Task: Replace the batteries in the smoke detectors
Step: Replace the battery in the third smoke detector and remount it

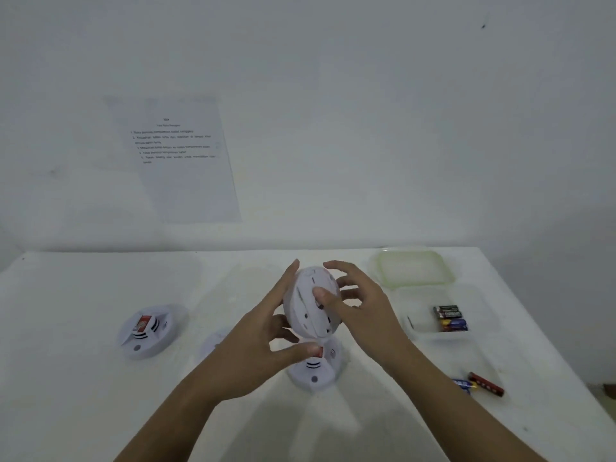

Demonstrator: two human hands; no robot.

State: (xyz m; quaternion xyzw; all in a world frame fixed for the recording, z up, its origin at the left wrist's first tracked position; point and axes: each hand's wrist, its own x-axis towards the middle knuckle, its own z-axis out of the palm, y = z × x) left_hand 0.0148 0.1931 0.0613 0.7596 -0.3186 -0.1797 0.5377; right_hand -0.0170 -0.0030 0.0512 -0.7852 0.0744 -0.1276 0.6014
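Lifted above worktop (83,395) centre: smoke detector (311,301), flat face tilted toward camera, likely for cover access. Cradled from 8 o'clock by left hand (263,345), gripped from 3 o'clock by right hand (361,306), thumb pressing face. Batteries (450,317) at 3 o'clock, kept reachable.

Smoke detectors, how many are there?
3: the held detector between left hand and right hand; the near detector on the table below; the left detector. A faint round shape may be another.

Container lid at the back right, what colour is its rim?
Lid rim: pale green, head view.
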